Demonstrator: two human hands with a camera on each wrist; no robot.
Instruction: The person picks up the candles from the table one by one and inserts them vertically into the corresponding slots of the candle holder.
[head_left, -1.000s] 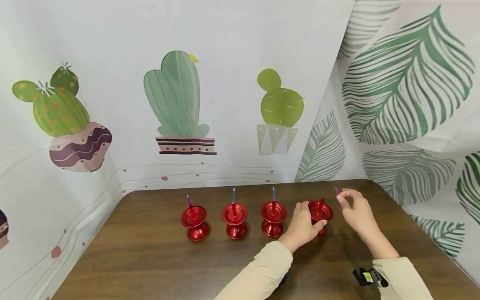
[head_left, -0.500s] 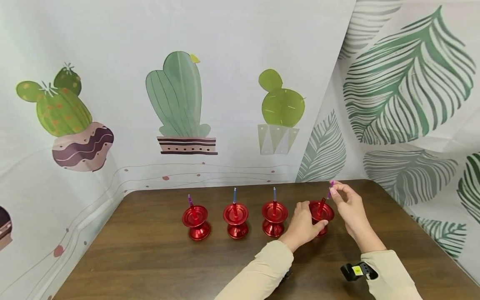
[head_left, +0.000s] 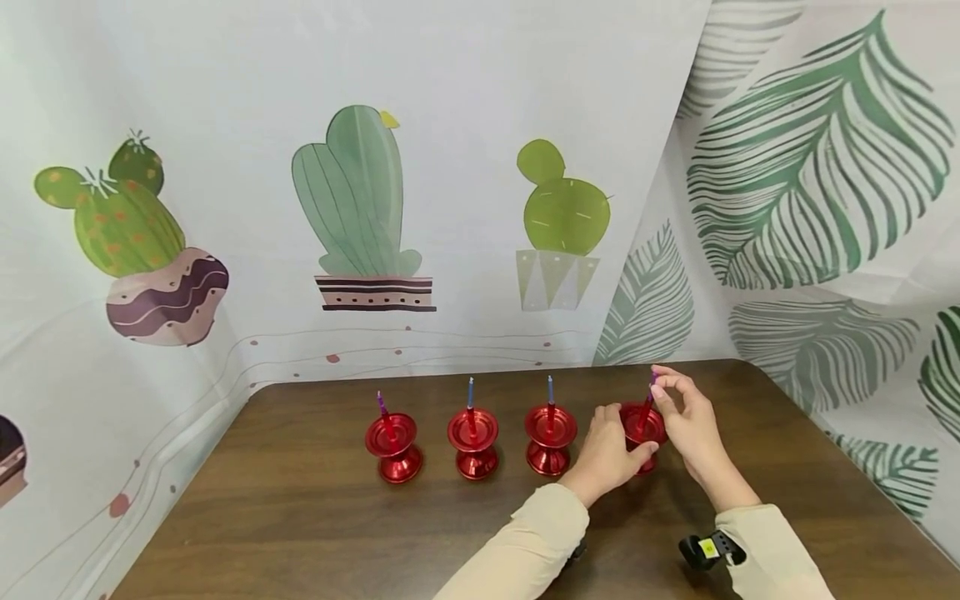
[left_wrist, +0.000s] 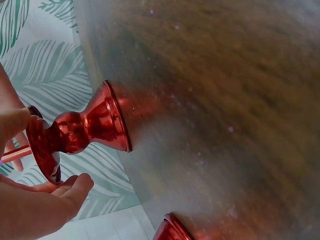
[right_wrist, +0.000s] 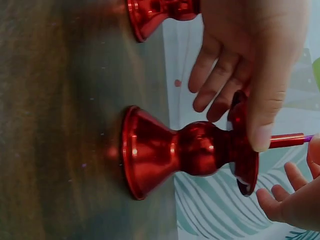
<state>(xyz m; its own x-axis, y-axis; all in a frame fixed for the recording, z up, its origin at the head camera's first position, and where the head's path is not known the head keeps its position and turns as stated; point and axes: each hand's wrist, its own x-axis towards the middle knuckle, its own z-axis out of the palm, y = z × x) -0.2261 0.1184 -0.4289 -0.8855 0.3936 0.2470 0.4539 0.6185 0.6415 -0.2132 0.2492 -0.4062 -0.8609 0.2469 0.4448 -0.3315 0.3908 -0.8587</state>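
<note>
At the right end of the row stands a red metallic candle holder (head_left: 645, 429), upright on the table. My left hand (head_left: 609, 457) grips its dish by the rim, thumb in front and fingers at the far side. Above the holder's tube, my right hand (head_left: 692, 423) pinches a thin purple candle (head_left: 654, 377) between thumb and fingertips. In the right wrist view the candle's lower end (right_wrist: 308, 138) meets the mouth of the tube (right_wrist: 287, 141); how deep it sits is hidden. The left wrist view shows the same holder (left_wrist: 72, 132) from the side.
Three more red holders stand in a row to the left: one (head_left: 393, 446) with a purple candle, two (head_left: 473, 442) (head_left: 551, 437) with blue candles. The brown wooden table (head_left: 315, 533) backs onto a printed cloth (head_left: 465, 208) with cacti and leaves.
My right hand has moved left with the purple candle, from beside the rightmost holder to the top of its tube. My left hand has kept its grip on the rim.
</note>
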